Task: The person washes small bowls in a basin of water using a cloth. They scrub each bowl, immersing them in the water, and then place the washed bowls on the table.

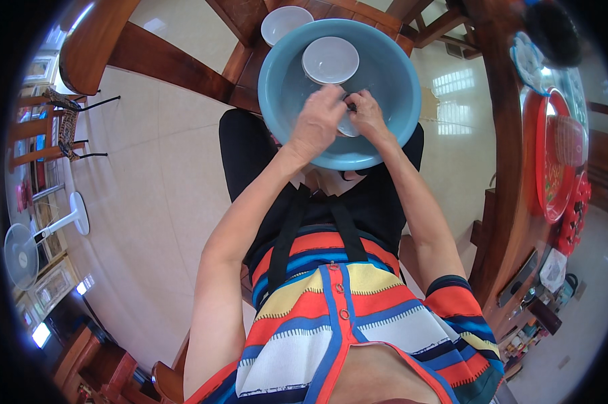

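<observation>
A wide light-blue basin (pixel 275 74) stands in front of my knees. Inside it, toward the far side, sits a white bowl (pixel 331 59), apparently stacked on another. My right hand (pixel 368 116) is closed, its fingers pinched round a small dark object (pixel 350 104) whose kind I cannot make out. Close against it is my left hand (pixel 319 116), smeared by motion, so its fingers do not show clearly. Beneath the hands part of another white dish (pixel 348 127) shows, mostly hidden by them.
Beyond the basin's far left rim stands another white bowl (pixel 285 24) on a wooden stool or bench (pixel 249 81). A wooden table (pixel 507 168) along the right bears a red tray (pixel 553 195). At the left are a white fan (pixel 22 256) and a wooden chair (pixel 38 131).
</observation>
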`<control>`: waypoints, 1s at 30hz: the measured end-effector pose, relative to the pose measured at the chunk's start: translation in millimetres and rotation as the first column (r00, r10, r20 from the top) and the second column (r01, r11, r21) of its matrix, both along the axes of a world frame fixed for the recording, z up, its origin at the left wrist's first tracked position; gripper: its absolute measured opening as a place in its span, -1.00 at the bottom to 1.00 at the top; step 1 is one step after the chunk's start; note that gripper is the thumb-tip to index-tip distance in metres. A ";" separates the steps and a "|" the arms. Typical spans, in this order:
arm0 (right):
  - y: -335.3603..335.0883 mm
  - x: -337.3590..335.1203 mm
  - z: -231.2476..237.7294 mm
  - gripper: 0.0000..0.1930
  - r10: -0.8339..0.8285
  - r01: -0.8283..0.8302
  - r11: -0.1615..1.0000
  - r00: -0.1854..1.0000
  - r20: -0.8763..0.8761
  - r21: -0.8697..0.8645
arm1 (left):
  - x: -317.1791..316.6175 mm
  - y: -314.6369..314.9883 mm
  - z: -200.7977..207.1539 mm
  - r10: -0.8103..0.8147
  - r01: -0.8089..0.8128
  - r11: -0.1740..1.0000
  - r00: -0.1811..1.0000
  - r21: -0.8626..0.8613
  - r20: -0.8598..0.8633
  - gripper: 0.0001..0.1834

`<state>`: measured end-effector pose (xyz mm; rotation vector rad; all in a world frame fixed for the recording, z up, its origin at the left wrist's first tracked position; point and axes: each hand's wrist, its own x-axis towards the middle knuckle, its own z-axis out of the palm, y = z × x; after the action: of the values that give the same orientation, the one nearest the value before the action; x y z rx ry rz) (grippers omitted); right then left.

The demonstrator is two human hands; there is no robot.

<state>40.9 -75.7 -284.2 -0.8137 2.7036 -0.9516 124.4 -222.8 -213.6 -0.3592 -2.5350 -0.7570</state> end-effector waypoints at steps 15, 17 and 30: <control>-1.8 -12.5 20.9 -0.75 -0.192 0.445 0.741 0.858 0.477 -0.502 | 11.6 1.2 -22.1 -0.171 -0.300 0.692 0.815 0.656 0.553 -0.79; -1.4 -2.7 41.4 -0.80 -0.081 0.353 0.758 0.886 0.457 -0.549 | 10.1 -4.1 -24.2 -0.183 -0.302 0.671 0.818 0.678 0.545 -0.78; -6.5 10.3 53.3 -0.77 -0.064 0.195 0.886 0.950 0.306 -0.421 | 6.1 -4.0 -24.1 -0.342 -0.287 0.474 0.811 0.832 0.475 -0.73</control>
<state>51.2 -82.2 -230.9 -0.5054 2.3400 -1.6264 130.5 -226.9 -237.8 0.2688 -2.1460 -2.3706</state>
